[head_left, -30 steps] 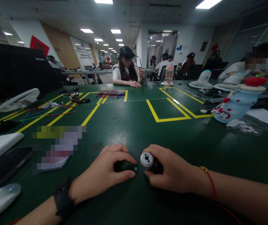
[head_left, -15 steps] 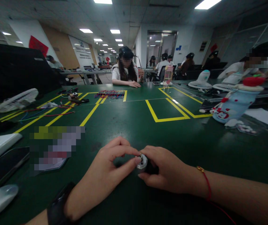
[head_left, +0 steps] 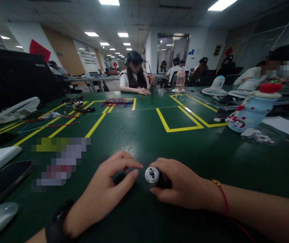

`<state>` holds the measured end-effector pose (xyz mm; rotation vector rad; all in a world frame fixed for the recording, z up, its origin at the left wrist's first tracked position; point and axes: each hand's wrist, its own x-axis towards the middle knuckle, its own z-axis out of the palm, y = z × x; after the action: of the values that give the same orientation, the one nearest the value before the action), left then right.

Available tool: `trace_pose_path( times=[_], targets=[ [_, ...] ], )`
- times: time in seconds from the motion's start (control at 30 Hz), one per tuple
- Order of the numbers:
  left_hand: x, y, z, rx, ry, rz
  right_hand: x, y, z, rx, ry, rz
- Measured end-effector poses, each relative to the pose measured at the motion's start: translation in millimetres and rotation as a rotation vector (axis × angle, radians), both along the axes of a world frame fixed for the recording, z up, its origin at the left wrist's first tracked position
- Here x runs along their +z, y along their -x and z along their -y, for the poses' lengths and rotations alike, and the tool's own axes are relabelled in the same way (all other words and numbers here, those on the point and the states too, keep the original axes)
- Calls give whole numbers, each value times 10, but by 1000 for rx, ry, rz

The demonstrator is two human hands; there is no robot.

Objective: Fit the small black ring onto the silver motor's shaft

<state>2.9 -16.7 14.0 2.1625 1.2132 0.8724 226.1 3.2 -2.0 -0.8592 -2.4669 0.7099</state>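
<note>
A right hand's [head_left: 178,182] fingers wrap a silver-topped cylinder [head_left: 148,175] at the table's [head_left: 126,135] near side; a small central part [head_left: 152,172] looks seated. The left hand's [head_left: 102,188] fingers, parted, hold nothing. Remaining work is unclear.

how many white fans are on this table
3. One fan is at the left; a second fan and a third fan are at the right, farther back than the blue bottle. Others may be hidden.
</note>
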Motion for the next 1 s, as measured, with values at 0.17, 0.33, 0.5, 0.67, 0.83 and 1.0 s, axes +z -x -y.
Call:
trace_pose_path(
  times=[0.17, 0.33, 0.5, 0.67, 0.83, 1.0],
  targets=[
    [-105, 173, -219, 133, 252, 30, 8, -21, 13, -14, 30, -22],
    [-106, 245, -290, 272, 391, 177, 5, -27, 22, -18, 48, -30],
    [-103, 238, -274, 268, 415, 219, 14, -22, 22, -29, 52, -18],
    [-143, 258, -286, 260, 374, 209, 30, -23, 27, -30, 61, -5],
    [-175, 235, -273, 191, 318, 136, 15, -24, 21, -37, 62, -9],
    [-113, 93, -164, -13, 226, 45, -8, -16, 18, -34, 55, -16]
  ],
)
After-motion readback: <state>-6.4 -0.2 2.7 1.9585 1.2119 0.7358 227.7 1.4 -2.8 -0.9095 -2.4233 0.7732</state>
